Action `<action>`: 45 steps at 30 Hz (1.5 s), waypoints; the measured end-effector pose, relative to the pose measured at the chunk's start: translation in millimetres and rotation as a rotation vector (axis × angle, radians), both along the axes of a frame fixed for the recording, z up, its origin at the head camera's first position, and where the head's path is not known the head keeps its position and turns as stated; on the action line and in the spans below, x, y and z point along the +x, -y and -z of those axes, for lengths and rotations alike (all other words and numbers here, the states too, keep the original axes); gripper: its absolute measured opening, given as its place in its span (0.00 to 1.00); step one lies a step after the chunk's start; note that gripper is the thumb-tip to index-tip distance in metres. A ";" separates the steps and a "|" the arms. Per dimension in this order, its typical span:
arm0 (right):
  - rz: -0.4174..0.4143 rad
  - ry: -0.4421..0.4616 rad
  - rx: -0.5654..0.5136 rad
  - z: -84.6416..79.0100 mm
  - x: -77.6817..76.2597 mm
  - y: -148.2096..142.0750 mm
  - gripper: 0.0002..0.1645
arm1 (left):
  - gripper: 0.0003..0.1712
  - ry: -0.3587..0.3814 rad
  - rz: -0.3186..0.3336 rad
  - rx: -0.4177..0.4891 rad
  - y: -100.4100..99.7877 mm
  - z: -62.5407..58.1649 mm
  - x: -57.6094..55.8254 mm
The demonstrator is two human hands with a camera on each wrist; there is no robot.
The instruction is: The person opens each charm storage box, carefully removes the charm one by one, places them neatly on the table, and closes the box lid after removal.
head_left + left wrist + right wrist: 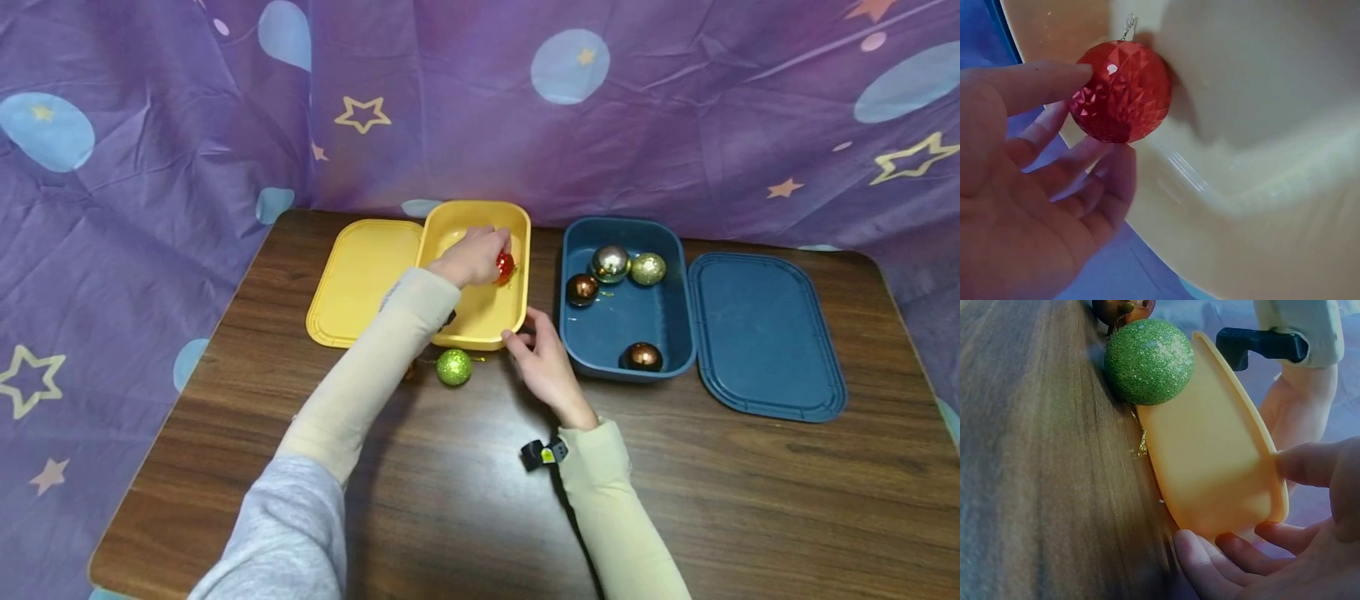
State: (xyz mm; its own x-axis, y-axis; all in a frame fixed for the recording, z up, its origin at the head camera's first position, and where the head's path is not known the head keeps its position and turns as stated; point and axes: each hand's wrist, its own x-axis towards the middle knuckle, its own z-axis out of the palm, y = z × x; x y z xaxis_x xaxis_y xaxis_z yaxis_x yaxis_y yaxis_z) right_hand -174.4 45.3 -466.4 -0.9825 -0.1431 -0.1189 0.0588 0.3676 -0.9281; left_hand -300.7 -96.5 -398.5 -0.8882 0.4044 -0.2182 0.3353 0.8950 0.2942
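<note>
My left hand (pixel 474 257) reaches into the yellow box (pixel 483 323) and holds a red faceted Christmas bauble (pixel 1121 90) between thumb and fingers. In the left wrist view the bauble has a silvery hanging loop at its top and is close to the box's inner wall. My right hand (pixel 549 365) grips the near right corner of the yellow box, thumb at the front and fingers round the side. A green glitter bauble (pixel 1149 361) with a gold cord lies on the table just in front of the box. Behind it in the right wrist view shows a brownish bauble (pixel 1138 307).
A blue box (pixel 600 342) to the right contains several silver, gold and brown baubles. Its blue lid (pixel 768 333) lies at its right side. The yellow lid (pixel 360 279) lies left of the yellow box. A purple patterned cloth (pixel 465 125) hangs behind the wooden table (pixel 450 500).
</note>
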 end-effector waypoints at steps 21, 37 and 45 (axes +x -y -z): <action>-0.004 0.005 0.010 1.8 0.3 -1.7 0.35 | 0.32 0.166 -0.082 -0.072 3.5 -8.4 21.0; -0.013 0.008 0.010 -1.5 0.4 -2.6 0.36 | 0.29 0.138 -0.066 0.026 8.3 -20.8 40.7; -0.015 0.004 0.001 -1.5 0.5 -1.0 0.35 | 0.30 0.052 -0.116 0.210 17.3 -21.7 63.6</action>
State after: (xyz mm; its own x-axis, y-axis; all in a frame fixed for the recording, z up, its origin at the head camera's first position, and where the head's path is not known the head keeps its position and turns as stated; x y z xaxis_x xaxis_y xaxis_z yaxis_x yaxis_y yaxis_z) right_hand -174.0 46.3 -464.9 -0.9798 -0.1575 -0.1234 0.0574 0.3697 -0.9274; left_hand -237.0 -113.9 -376.8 -0.9210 0.3419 -0.1865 0.2138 0.8441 0.4917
